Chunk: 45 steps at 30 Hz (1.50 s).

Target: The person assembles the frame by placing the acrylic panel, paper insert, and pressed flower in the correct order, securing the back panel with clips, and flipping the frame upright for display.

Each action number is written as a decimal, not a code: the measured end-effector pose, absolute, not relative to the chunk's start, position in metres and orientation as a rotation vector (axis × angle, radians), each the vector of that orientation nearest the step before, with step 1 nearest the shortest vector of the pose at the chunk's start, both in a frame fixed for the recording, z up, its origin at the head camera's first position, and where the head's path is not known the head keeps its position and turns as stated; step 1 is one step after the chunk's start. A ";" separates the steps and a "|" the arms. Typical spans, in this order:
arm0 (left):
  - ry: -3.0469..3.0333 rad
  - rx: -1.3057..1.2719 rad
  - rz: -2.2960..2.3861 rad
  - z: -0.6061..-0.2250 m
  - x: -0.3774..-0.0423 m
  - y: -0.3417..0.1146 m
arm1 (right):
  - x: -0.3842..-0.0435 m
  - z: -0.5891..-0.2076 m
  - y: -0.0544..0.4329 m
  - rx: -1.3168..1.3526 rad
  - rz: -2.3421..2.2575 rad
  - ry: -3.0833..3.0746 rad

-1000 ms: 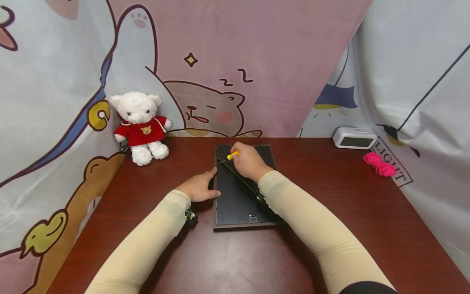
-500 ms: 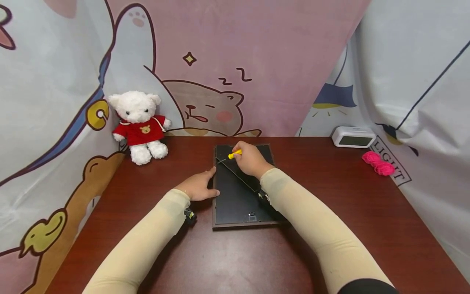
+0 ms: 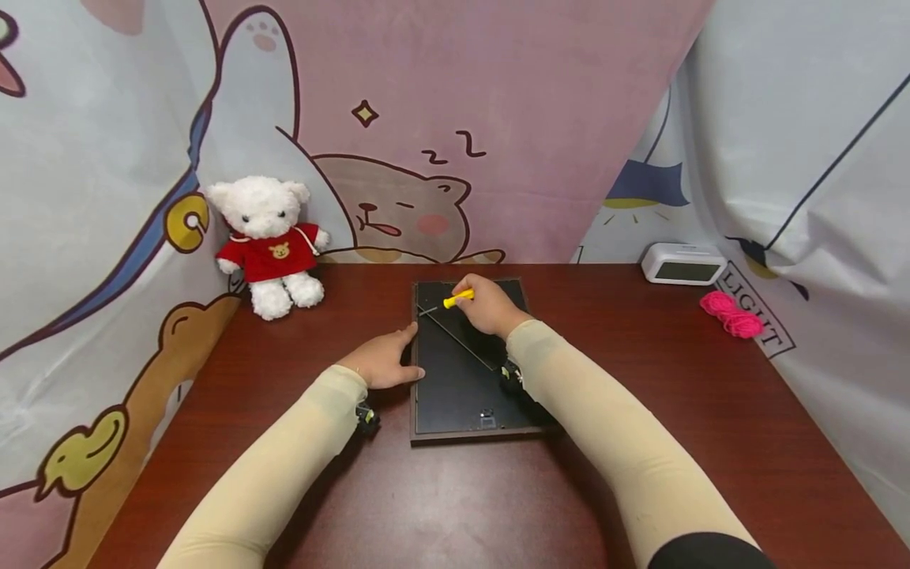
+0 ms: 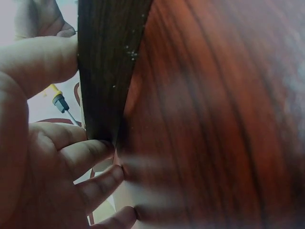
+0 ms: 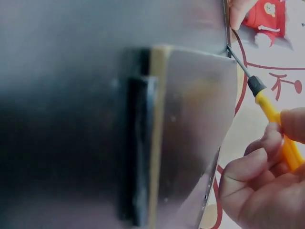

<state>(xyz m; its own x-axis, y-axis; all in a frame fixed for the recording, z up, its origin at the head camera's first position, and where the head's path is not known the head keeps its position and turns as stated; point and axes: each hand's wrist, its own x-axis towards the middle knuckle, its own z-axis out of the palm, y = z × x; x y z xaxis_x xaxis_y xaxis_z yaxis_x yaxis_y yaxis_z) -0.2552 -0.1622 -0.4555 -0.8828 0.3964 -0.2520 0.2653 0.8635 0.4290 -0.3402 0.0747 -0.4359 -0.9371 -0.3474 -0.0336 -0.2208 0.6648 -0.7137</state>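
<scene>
The back of a picture frame (image 3: 455, 395), with a black panel and brown wooden edges, lies flat on the table. A thin diagonal edge (image 3: 458, 341) crosses the panel. My right hand (image 3: 490, 307) grips the yellow handle of a screwdriver (image 3: 458, 299). In the right wrist view the dark-collared screwdriver (image 5: 257, 87) has its shaft tip at the frame's edge, by the corner of that diagonal edge. My left hand (image 3: 384, 359) rests at the frame's left side, thumb on the panel, fingers spread along the edge. In the left wrist view the fingers (image 4: 90, 155) touch the wooden side.
A white teddy bear (image 3: 266, 245) in a red top sits at back left. A white digital clock (image 3: 684, 265) and pink yarn (image 3: 732, 314) stand at back right. Printed cloth (image 3: 540, 118) hangs behind the brown table (image 3: 426, 506). A small metal hanger (image 3: 486, 416) sits on the panel.
My right hand has shifted slightly to the right with the screwdriver, whose shaft lies a little lower. My left hand and the frame keep their places.
</scene>
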 end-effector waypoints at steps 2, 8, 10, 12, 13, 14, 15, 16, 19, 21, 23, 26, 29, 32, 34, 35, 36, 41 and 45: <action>2.701 0.497 0.556 -0.455 -0.256 -0.162 | -0.342 -0.436 0.076 -0.463 -1.126 2.709; 2.708 0.492 0.564 -0.454 -0.257 -0.162 | -0.346 -0.435 0.077 -0.472 -1.139 2.702; 2.712 0.488 0.563 -0.453 -0.256 -0.162 | -0.346 -0.434 0.076 -0.483 -1.146 2.700; 2.712 0.488 0.559 -0.454 -0.256 -0.162 | -0.345 -0.434 0.075 -0.489 -1.149 2.698; 2.712 0.486 0.554 -0.455 -0.255 -0.162 | -0.345 -0.434 0.075 -0.493 -1.147 2.699; 2.712 0.486 0.549 -0.456 -0.255 -0.163 | -0.344 -0.434 0.074 -0.497 -1.145 2.700; 2.711 0.487 0.545 -0.457 -0.255 -0.163 | -0.344 -0.435 0.074 -0.501 -1.146 2.700; 2.707 0.484 0.544 -0.458 -0.255 -0.163 | -0.343 -0.436 0.074 -0.502 -1.147 2.699; 2.707 0.491 0.548 -0.460 -0.254 -0.163 | -0.342 -0.438 0.073 -0.506 -1.153 2.701; 2.707 0.492 0.564 -0.460 -0.253 -0.163 | -0.342 -0.439 0.073 -0.501 -1.162 2.704; 2.709 0.496 0.574 -0.460 -0.253 -0.163 | -0.341 -0.440 0.072 -0.491 -1.166 2.704; 2.706 0.488 0.575 -0.461 -0.252 -0.163 | -0.340 -0.440 0.072 -0.468 -1.167 2.701; 2.708 0.483 0.578 -0.460 -0.251 -0.162 | -0.339 -0.441 0.072 -0.461 -1.167 2.706; 2.713 0.471 0.586 -0.458 -0.252 -0.162 | -0.339 -0.440 0.073 -0.469 -1.174 2.714; 2.715 0.472 0.594 -0.457 -0.252 -0.161 | -0.339 -0.439 0.073 -0.468 -1.176 2.714; 2.715 0.471 0.596 -0.457 -0.253 -0.160 | -0.339 -0.438 0.073 -0.467 -1.178 2.713; 2.716 0.471 0.597 -0.456 -0.253 -0.160 | -0.339 -0.438 0.073 -0.468 -1.178 2.713; 2.713 0.468 0.595 -0.457 -0.253 -0.160 | -0.337 -0.435 0.072 -0.485 -1.180 2.722; 2.716 0.472 0.590 -0.459 -0.252 -0.160 | -0.334 -0.434 0.071 -0.496 -1.181 2.721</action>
<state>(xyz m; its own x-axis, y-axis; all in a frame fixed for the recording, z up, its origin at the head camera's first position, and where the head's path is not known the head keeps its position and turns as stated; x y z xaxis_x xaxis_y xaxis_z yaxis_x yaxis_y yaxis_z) -0.2516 -0.1604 -0.4585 -0.8939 0.3804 -0.2372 0.2477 0.8602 0.4458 -0.3345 0.0705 -0.4337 -0.9368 -0.3497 0.0077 -0.2445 0.6388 -0.7295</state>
